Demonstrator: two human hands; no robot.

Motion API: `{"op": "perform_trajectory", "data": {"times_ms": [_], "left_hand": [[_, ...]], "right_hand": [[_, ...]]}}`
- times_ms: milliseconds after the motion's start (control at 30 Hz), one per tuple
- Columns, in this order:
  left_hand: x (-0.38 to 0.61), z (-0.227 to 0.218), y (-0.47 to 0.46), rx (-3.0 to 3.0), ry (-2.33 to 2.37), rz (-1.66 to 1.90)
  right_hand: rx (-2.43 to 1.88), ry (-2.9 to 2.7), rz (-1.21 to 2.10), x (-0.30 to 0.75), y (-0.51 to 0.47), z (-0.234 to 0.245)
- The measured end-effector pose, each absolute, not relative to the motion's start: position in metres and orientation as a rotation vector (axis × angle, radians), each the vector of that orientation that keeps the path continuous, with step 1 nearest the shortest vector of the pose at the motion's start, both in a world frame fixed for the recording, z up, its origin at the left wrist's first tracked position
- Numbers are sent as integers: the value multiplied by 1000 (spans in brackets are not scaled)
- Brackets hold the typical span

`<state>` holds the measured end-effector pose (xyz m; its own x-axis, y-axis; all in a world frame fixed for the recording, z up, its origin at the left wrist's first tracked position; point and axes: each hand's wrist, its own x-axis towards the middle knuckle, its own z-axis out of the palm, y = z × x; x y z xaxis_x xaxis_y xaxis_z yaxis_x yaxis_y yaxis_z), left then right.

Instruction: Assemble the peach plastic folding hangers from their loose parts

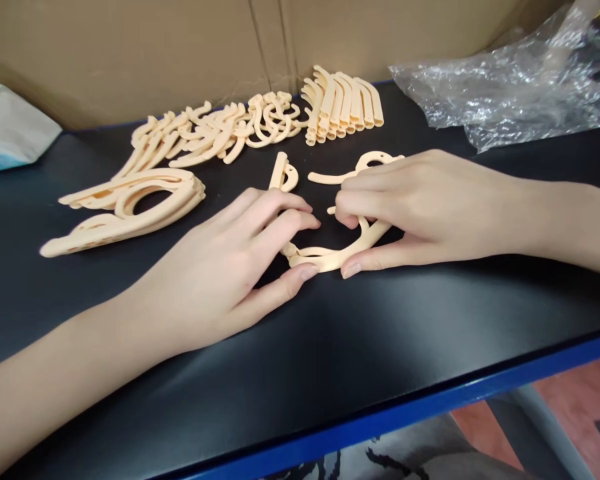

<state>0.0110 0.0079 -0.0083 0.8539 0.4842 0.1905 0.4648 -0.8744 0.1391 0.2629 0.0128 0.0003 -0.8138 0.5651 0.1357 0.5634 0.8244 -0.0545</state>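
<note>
Clr plastic bag [505,93] at R, wht pkt [15,130] at L.

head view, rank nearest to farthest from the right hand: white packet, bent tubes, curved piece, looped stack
1. curved piece, touched by the right hand
2. bent tubes, toward the back
3. looped stack, on the left
4. white packet, far left edge

There are 2 bare hands: 1 left hand [240,247] and 1 right hand [420,200]. Fingers partly hide the cream hanger parts [349,253] at them, so their number is unclear. At least 2 folded hangers [185,199] and at least 6 tubular hanger arms [325,107] show; hooks [257,105] overlap beyond counting. 1 clear plastic bag [510,87], 1 black tabletop [300,373].
</note>
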Motion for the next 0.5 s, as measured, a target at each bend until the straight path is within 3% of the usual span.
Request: {"op": "perform_trajectory", "data": {"times_ms": [500], "left_hand": [[11,-8,8,2948,737,364]], "right_hand": [[-774,-2880,-30,264,14,0]]}}
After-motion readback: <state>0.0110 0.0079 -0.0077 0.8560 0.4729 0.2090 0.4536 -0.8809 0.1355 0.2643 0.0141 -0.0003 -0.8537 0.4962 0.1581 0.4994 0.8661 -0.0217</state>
